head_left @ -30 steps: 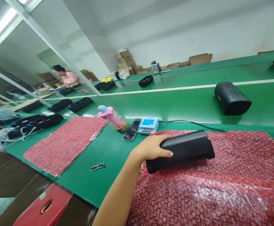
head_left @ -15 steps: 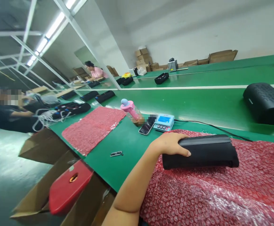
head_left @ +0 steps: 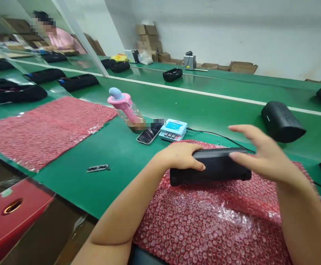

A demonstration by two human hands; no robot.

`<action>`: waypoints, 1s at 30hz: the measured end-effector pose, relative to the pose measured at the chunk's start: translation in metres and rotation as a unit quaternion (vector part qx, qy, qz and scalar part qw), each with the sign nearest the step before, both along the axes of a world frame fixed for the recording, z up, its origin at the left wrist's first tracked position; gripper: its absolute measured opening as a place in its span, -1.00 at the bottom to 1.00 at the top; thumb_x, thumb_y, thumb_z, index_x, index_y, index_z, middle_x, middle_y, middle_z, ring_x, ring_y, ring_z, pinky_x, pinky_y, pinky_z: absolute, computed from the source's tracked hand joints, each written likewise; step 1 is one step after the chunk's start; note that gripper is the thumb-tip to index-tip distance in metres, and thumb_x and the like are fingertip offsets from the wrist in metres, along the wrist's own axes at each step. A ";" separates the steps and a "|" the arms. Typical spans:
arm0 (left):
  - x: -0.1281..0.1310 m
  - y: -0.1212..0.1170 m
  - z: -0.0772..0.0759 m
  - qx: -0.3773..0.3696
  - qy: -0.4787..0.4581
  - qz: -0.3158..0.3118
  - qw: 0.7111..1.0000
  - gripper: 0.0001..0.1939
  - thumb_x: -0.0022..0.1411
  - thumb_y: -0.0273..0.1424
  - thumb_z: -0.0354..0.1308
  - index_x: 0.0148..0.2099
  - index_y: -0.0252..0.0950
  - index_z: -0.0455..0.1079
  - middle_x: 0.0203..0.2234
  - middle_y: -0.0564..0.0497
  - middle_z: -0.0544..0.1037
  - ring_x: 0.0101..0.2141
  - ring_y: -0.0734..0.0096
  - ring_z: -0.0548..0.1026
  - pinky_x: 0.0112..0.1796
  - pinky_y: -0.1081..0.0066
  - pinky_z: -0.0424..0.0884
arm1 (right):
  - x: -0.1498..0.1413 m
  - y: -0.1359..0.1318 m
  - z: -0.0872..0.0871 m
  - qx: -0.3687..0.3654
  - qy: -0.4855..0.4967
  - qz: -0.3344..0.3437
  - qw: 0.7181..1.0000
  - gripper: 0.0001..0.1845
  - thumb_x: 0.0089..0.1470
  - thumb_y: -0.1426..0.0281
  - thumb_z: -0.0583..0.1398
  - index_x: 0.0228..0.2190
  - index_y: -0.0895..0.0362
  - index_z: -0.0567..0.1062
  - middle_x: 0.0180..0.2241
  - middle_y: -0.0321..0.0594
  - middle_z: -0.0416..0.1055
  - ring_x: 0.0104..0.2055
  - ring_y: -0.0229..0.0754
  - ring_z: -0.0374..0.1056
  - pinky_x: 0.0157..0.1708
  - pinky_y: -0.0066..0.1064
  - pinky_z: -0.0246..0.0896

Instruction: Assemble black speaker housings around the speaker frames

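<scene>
A black, box-shaped speaker (head_left: 215, 170) lies lengthwise on red bubble wrap (head_left: 199, 217) in front of me. My left hand (head_left: 184, 156) grips its left end, thumb on the near side and fingers over the top. Over the right end hovers my right hand (head_left: 260, 156), thumb and fingers spread apart; whether the thumb touches the speaker I cannot tell. Just behind the wrap stands a light-blue device with a screen (head_left: 173, 129), and a phone (head_left: 148, 135) lies beside it.
A pink-lidded bottle (head_left: 127, 110) stands behind the phone. Another black speaker (head_left: 282, 121) rests on the green belt at right. A second bubble wrap sheet (head_left: 50, 129) and a small grey strip (head_left: 98, 168) lie left. A person in pink (head_left: 63, 38) sits far left.
My right hand has come into view from the right, over the speaker's right end. My left hand keeps its grip. The camera has turned right, so the surroundings shift left.
</scene>
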State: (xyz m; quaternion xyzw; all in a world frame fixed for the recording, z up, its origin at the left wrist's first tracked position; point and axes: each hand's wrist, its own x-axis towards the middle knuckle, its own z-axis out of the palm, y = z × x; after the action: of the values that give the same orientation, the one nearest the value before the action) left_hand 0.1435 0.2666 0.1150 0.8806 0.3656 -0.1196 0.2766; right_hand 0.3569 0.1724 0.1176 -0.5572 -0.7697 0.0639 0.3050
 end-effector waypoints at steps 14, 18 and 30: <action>0.002 0.007 -0.011 -0.009 -0.016 0.001 1.000 -0.23 -0.03 -0.04 0.10 0.25 -0.04 0.10 0.15 0.11 0.28 0.04 0.17 0.31 0.06 0.33 0.16 | -0.007 0.029 -0.016 -0.199 -0.072 0.124 0.969 -0.38 -0.15 0.29 0.16 0.03 0.08 0.38 0.00 -0.23 0.36 -0.01 0.02 0.29 -0.05 -0.17 0.21; 0.004 0.007 -0.010 -0.013 -0.003 0.009 1.000 -0.23 -0.05 -0.03 0.10 0.24 -0.04 0.12 0.13 0.12 0.32 0.03 0.13 0.32 0.03 0.31 0.19 | -0.010 0.030 -0.019 -0.191 -0.077 0.092 0.974 -0.40 -0.17 0.24 0.18 -0.01 0.04 0.42 -0.06 -0.28 0.40 -0.08 0.01 0.32 -0.10 -0.21 0.24; 0.004 0.009 -0.012 -0.008 0.005 0.021 1.000 -0.20 -0.09 0.00 0.10 0.23 -0.03 0.13 0.09 0.13 0.35 0.03 0.10 0.31 0.04 0.30 0.17 | -0.010 0.032 -0.016 -0.200 -0.053 0.112 0.972 -0.44 -0.19 0.31 0.16 -0.05 0.06 0.45 -0.11 -0.30 0.42 -0.14 -0.01 0.35 -0.15 -0.26 0.26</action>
State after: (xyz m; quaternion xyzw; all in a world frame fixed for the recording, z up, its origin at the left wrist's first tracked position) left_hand 0.1471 0.2754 0.1033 0.8701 0.3843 -0.1212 0.2838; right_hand 0.3465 0.2042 0.1011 -0.5194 -0.8140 0.2206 0.1374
